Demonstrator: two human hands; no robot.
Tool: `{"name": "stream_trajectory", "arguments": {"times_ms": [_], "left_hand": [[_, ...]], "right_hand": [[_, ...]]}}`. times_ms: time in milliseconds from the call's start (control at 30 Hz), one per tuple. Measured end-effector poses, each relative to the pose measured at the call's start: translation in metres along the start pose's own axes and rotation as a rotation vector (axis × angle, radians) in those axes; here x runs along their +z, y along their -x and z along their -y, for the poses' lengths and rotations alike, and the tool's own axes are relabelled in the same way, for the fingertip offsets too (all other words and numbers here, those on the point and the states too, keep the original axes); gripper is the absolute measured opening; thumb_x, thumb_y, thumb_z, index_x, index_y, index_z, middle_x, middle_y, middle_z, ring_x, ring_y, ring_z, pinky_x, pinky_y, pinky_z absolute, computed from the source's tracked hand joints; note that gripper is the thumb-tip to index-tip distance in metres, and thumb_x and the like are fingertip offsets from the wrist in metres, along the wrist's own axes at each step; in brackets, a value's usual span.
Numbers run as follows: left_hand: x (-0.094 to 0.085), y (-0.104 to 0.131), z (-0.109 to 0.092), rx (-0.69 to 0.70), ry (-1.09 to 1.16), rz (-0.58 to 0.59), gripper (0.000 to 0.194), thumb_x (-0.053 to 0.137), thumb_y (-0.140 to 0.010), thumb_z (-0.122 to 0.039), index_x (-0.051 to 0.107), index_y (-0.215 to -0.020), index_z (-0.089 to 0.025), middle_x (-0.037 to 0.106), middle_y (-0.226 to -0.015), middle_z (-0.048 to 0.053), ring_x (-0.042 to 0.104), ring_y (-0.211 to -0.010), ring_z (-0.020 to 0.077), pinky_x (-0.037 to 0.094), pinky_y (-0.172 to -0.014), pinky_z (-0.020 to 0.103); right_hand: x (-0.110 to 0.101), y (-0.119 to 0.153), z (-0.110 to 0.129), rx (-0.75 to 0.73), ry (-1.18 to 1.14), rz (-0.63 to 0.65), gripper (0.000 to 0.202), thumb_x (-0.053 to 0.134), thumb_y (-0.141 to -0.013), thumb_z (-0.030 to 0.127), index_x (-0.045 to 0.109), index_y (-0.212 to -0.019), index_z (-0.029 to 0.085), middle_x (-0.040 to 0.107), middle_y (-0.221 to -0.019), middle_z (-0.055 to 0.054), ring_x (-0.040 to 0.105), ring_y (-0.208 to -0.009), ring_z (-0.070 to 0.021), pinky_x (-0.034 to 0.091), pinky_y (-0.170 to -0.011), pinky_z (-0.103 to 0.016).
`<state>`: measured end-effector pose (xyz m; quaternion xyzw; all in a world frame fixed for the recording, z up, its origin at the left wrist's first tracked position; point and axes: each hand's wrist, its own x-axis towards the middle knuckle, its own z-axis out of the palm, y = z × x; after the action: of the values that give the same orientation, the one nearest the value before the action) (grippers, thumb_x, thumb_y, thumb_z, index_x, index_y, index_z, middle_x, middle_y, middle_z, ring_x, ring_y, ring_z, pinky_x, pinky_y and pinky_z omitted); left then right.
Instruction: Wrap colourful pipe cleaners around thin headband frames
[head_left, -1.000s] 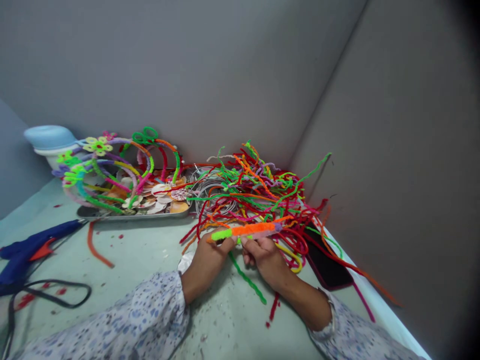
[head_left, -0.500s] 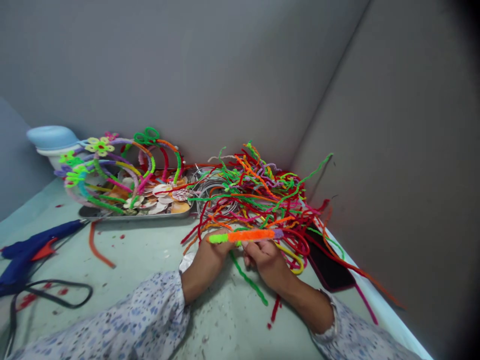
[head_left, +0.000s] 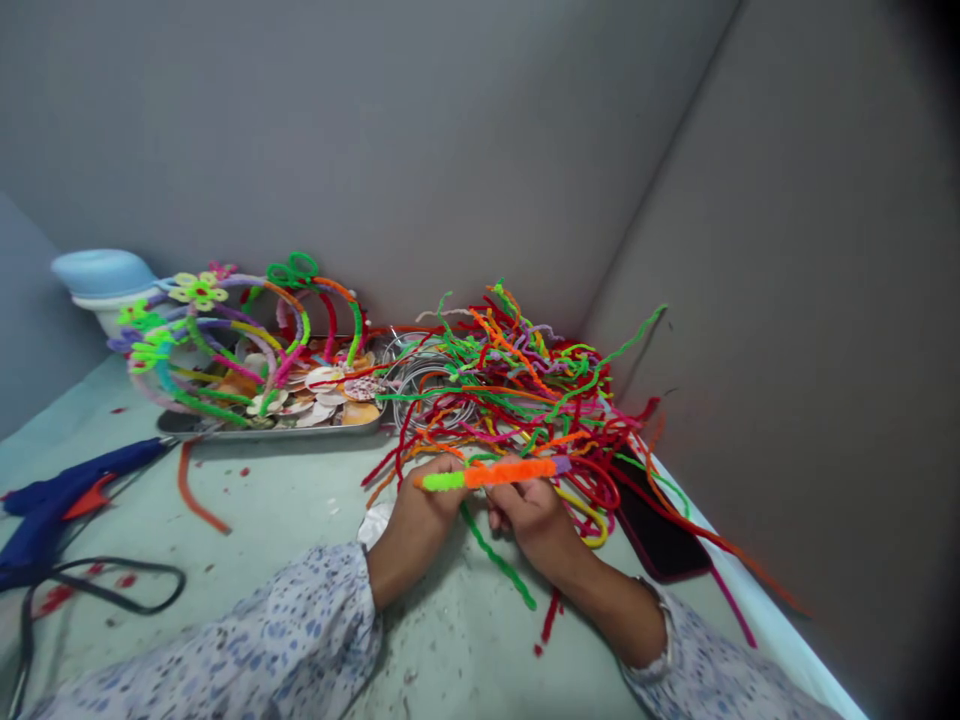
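Close together at the table's middle, both hands are closed on a headband wrapped in fuzzy pipe cleaner, light green at the left, orange in the middle and purple at the right. It is seen edge-on from above, so its lower part is hidden. My left hand grips under the light green end. My right hand has its fingers curled beneath the orange part, the fingertips partly hidden. A green pipe cleaner slants down between the hands; whether it is held I cannot tell.
Behind the hands lies a tangled pile of pipe cleaners beside coiled wire. Finished headbands stand on a metal tray of shells. A blue glue gun with cord is left; a dark phone lies right.
The headband has tilted slightly, its light green end a little lower and more of the green showing. Both hands keep nearly the same place.
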<state>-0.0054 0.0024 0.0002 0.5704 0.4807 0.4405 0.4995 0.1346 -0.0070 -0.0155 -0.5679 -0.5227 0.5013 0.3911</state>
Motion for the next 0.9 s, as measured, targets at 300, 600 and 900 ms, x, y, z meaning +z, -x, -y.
{"name": "stream_trajectory", "arguments": {"times_ms": [300, 600, 900], "left_hand": [[-0.004, -0.002, 0.007, -0.008, -0.014, 0.027, 0.014, 0.049, -0.073, -0.021, 0.052, -0.06, -0.017, 0.054, -0.059, -0.001, 0.046, -0.057, 0.0132, 0.037, -0.055, 0.023], [0.001, -0.003, 0.005, -0.09, -0.068, -0.004, 0.027, 0.047, -0.081, -0.031, 0.047, -0.057, -0.018, 0.041, -0.053, -0.005, 0.035, -0.053, 0.011, 0.028, -0.051, 0.023], [0.002, -0.002, 0.014, -0.002, -0.042, -0.038, 0.01, 0.053, -0.076, -0.02, 0.055, -0.067, -0.017, 0.054, -0.064, -0.002, 0.046, -0.062, 0.0122, 0.036, -0.058, 0.022]], "right_hand": [[-0.001, 0.002, 0.0, -0.137, -0.005, 0.041, 0.013, 0.049, -0.077, 0.025, 0.051, -0.065, 0.02, 0.052, -0.051, 0.004, 0.047, -0.047, -0.0119, 0.037, -0.05, -0.024], [0.0, -0.003, 0.005, -0.017, -0.076, -0.001, 0.027, 0.051, -0.079, 0.033, 0.053, -0.057, 0.017, 0.052, -0.045, 0.002, 0.045, -0.044, -0.0103, 0.037, -0.049, -0.022], [-0.001, -0.007, 0.003, 0.032, -0.054, -0.029, 0.034, 0.047, -0.078, 0.034, 0.052, -0.05, 0.016, 0.053, -0.044, 0.0, 0.045, -0.04, -0.0089, 0.036, -0.044, -0.021]]}}
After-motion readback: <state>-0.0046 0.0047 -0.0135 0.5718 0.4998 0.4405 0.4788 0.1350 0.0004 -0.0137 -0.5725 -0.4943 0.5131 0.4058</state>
